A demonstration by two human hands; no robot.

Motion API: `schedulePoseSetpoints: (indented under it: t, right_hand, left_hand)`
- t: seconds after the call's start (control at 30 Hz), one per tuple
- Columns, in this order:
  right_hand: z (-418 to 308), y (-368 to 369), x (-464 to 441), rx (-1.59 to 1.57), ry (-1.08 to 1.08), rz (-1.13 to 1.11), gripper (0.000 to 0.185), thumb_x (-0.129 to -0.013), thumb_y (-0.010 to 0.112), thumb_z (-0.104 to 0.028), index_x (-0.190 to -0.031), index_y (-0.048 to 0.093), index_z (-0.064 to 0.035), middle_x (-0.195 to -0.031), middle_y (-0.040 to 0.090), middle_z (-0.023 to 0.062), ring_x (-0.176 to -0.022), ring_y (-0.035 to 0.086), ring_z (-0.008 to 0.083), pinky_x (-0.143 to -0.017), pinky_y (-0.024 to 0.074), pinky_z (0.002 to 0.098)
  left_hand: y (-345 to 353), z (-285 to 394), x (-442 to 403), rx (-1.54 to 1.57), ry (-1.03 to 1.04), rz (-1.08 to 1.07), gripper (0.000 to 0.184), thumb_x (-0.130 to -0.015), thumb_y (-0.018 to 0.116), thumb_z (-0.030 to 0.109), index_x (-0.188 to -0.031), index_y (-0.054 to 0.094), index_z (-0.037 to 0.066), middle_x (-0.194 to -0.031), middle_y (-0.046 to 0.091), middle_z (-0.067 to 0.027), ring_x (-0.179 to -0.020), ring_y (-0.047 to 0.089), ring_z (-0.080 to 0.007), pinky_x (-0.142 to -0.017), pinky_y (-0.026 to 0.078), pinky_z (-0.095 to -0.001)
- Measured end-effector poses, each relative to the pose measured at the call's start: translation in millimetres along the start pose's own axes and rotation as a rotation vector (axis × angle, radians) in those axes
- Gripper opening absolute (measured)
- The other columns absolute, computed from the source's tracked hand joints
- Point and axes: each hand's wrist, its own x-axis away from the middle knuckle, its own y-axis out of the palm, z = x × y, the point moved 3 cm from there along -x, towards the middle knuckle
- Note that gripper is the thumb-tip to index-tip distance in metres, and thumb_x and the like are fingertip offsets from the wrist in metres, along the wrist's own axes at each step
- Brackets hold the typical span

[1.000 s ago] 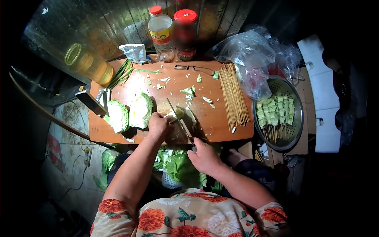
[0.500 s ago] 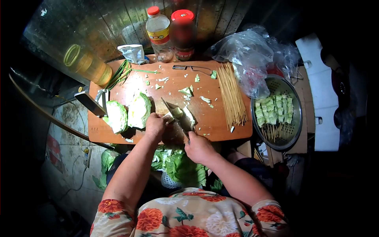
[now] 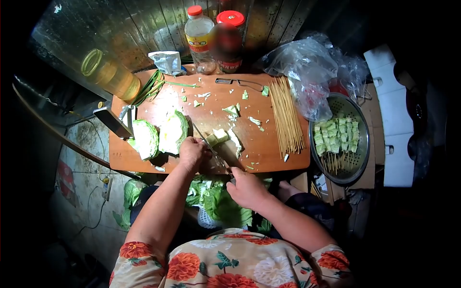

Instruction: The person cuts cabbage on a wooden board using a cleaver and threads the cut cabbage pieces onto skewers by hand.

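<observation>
My right hand is closed around the handle of a kitchen knife, whose blade slants up and left across the cutting board. On the blade's left side, my left hand has its fingers curled over a piece of cabbage that they mostly hide. Pale cut cabbage chunks lie just beyond the blade. A thin cabbage strip rests to their right. Two cut cabbage portions, a nearer-left one and a larger one, sit left of my left hand.
Wooden skewers lie along the board's right side, beside a metal colander holding skewered cabbage. A peeler lies at the back. Bottles, a jar of yellow liquid, plastic bags and a phone surround the board.
The knife and my left hand have shifted slightly; the blade now lies lower along the left fingers. Cut chunks show more openly right of the blade. The whole view has moved a little.
</observation>
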Motion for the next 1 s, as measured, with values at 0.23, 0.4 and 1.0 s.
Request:
schedulePoseSetpoints:
  t: [0.23, 0.4, 1.0]
  right_hand:
    - [0, -5, -6, 0.014, -0.008, -0.034, 0.034, -0.084, 0.05, -0.015, -0.111, 0.051, 0.0054, -0.091, 0.062, 0.0292, -0.088, 0.061, 0.0435, -0.079, 0.0485, 0.0485]
    - [6, 4, -23, 0.087, -0.017, -0.034, 0.038, -0.085, 0.053, -0.017, -0.116, 0.048, 0.0037, -0.091, 0.062, 0.0287, -0.089, 0.06, 0.0436, -0.079, 0.0472, 0.0488]
    - [22, -36, -27, 0.074, 0.082, 0.212, 0.027, -0.084, 0.051, -0.019, -0.102, 0.053, 0.0007, -0.099, 0.062, 0.0267, -0.095, 0.059, 0.0438, -0.084, 0.0464, 0.0493]
  left_hand:
    - [1, 1, 2, 0.013, 0.015, 0.03, 0.009, -0.088, 0.057, 0.005, -0.087, 0.05, 0.0, -0.072, 0.06, -0.0101, -0.054, 0.061, -0.0184, -0.048, 0.052, -0.0303]
    - [-1, 2, 2, -0.102, 0.059, 0.078, 0.012, -0.089, 0.059, 0.01, -0.084, 0.054, -0.001, -0.072, 0.061, -0.0111, -0.058, 0.061, -0.0211, -0.055, 0.052, -0.0328]
    - [-21, 57, 30, -0.546, 0.532, 0.255, 0.019, -0.078, 0.063, 0.013, -0.094, 0.062, 0.003, -0.088, 0.066, -0.0184, -0.083, 0.065, -0.0336, -0.077, 0.051, -0.0395]
